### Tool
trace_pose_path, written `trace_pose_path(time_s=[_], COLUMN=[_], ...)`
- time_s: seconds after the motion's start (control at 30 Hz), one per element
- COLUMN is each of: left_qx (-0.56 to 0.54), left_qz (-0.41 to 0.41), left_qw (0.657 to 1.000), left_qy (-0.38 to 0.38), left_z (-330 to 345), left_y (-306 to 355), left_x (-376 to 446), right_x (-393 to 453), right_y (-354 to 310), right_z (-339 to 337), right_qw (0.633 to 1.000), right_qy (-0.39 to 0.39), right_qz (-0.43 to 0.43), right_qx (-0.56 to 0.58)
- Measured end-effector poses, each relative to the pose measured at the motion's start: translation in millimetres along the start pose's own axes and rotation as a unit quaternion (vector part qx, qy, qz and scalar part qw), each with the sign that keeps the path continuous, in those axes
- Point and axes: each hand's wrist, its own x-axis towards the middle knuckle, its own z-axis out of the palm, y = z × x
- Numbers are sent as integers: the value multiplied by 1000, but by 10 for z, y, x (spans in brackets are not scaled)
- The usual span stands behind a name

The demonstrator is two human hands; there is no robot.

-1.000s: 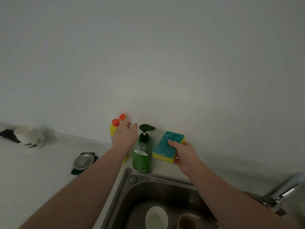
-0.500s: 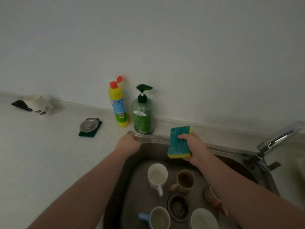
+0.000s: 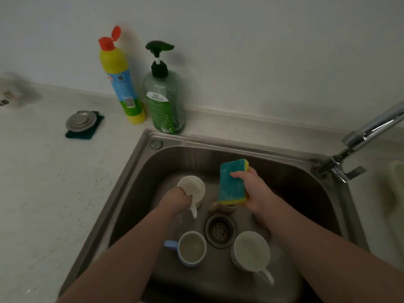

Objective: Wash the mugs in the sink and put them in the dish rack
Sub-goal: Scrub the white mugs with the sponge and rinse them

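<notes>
A pale speckled countertop (image 3: 54,189) runs to a plain white wall (image 3: 240,51) — a steel sink (image 3: 140,162) is sunk into it. In the sink, the left hand (image 3: 175,199) curls round the white mug (image 3: 193,188) at its handle; the right hand (image 3: 253,191) grips a blue-and-yellow sponge (image 3: 232,182) above the drain (image 3: 219,230). Behind the sink stand a yellow bottle (image 3: 122,79) and a green pump bottle (image 3: 164,95).

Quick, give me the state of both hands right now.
Left hand: gripping the white mug at its handle.
Right hand: holding the sponge.
</notes>
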Motion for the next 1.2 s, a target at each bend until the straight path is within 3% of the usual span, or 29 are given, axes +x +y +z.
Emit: trace_pose_path(time_s=[0.17,0.3,0.47,0.6,0.73,0.93,1.13,1.2], left_qx=[-35,-140,-174,-234,-353,-428,-610,-625], left_qz=[-58,-114,-80,-81,-109,-129,-141,-130], left_qw=[998,981,981,968,929,894,780,770], left_qy=[-19,76,-44,-29,2,-30,-28,-25], left_z=[253,382,558,632,714,724,613,542], left_y=[-15,-40,-85,-42,-22,17,-72,-139], left_x=[102,61,124,148,145,166,176,148], right_x=[114,171,205,176,153,151,155,122], right_y=[112,187,199,199,199,238,265,245], right_z=[33,38,-10,-77,-145,-212,-205,-199], right_qw=[1000,999,997,991,990,991,990,991], right_qy=[-1,-10,-20,-43,-46,-55,-49,-40], right_qz=[14,32,60,87,82,85,83,78], right_qx=[4,23,42,90,106,83,101,98])
